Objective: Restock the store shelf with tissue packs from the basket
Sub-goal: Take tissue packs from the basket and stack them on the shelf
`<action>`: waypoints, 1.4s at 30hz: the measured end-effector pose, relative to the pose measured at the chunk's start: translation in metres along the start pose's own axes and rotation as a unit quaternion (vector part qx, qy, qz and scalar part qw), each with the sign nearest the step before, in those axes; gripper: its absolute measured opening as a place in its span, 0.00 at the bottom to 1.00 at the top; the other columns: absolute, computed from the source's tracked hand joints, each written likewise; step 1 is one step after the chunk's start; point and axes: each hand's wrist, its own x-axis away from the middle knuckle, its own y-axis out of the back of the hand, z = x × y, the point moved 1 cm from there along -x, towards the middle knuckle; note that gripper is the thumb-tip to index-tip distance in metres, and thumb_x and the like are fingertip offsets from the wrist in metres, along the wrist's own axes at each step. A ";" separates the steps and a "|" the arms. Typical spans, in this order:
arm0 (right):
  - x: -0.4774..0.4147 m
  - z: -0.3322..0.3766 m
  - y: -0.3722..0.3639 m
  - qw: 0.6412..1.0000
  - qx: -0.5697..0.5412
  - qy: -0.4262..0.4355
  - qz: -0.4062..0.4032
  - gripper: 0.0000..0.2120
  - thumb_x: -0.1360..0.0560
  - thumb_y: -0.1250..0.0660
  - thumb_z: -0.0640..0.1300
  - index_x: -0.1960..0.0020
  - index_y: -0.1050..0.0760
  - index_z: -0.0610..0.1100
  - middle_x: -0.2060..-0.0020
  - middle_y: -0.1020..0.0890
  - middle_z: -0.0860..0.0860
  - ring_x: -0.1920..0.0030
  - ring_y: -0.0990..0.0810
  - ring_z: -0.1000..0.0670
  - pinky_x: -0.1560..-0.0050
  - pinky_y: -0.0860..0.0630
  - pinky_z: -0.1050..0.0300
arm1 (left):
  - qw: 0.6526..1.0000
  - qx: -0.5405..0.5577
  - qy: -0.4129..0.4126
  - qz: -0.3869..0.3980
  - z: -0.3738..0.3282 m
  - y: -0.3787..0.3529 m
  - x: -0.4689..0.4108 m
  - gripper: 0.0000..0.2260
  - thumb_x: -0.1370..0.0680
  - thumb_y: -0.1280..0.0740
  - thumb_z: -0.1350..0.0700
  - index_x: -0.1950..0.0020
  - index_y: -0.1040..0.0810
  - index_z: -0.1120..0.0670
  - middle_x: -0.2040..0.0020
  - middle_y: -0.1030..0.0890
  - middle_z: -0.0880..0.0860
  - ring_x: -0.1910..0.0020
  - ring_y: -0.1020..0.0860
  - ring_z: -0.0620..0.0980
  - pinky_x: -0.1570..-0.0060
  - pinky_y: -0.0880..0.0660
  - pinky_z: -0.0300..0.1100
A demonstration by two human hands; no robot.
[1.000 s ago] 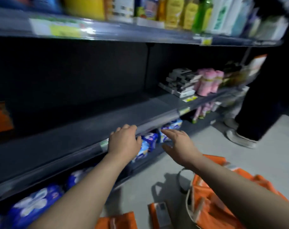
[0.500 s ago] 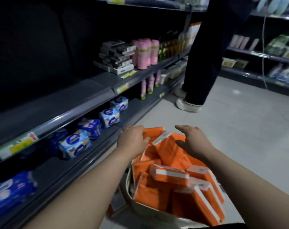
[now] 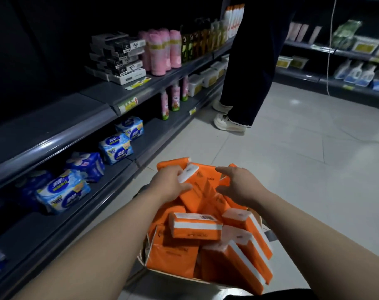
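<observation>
A basket (image 3: 143,259) on the floor at the bottom centre holds several orange tissue packs (image 3: 195,229) with white ends. My left hand (image 3: 169,184) grips the left end of the topmost orange pack (image 3: 202,180), fingers curled over its white end. My right hand (image 3: 238,186) hovers by the right side of that pack, fingers and thumb spread, with no plain grip. To the left, the middle shelf (image 3: 54,126) is bare and dark grey. The lower shelf (image 3: 110,185) carries blue tissue packs (image 3: 63,193).
A person in dark trousers (image 3: 249,61) and white shoes (image 3: 228,123) stands in the aisle ahead. Stacked black-and-white boxes (image 3: 119,57) and pink bottles (image 3: 162,50) fill the shelf further along. More shelving (image 3: 346,83) runs along the far right, past the pale tiled floor (image 3: 292,159).
My view swung from the shelf down to the basket. Both hands came off the shelf edge and dropped onto the packs; the left hand now grips the topmost one.
</observation>
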 end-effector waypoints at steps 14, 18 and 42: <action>0.039 0.053 -0.030 0.978 0.067 0.116 0.163 0.40 0.37 0.26 0.61 0.29 0.35 0.51 0.34 0.26 0.52 0.36 0.26 0.47 0.37 0.28 0.51 | 0.982 0.107 0.061 -0.143 0.061 0.077 0.093 0.17 0.28 0.27 0.49 0.44 0.27 0.55 0.48 0.22 0.51 0.52 0.23 0.50 0.56 0.27 0.44; 0.039 0.063 -0.043 0.966 0.154 0.138 0.155 0.31 0.36 0.26 0.58 0.37 0.32 0.53 0.43 0.23 0.50 0.46 0.24 0.45 0.48 0.24 0.51 | 0.979 0.114 0.071 -0.151 0.075 0.083 0.104 0.17 0.28 0.27 0.49 0.45 0.27 0.54 0.49 0.22 0.51 0.52 0.23 0.50 0.59 0.30 0.42; -0.012 0.244 -0.009 0.948 -0.269 0.169 0.001 0.20 0.30 0.31 0.44 0.40 0.32 0.44 0.55 0.19 0.47 0.56 0.19 0.48 0.51 0.23 0.50 | 0.938 0.131 0.072 -0.314 0.172 0.209 0.191 0.30 0.21 0.35 0.56 0.26 0.46 0.39 0.34 0.27 0.48 0.39 0.26 0.53 0.42 0.30 0.48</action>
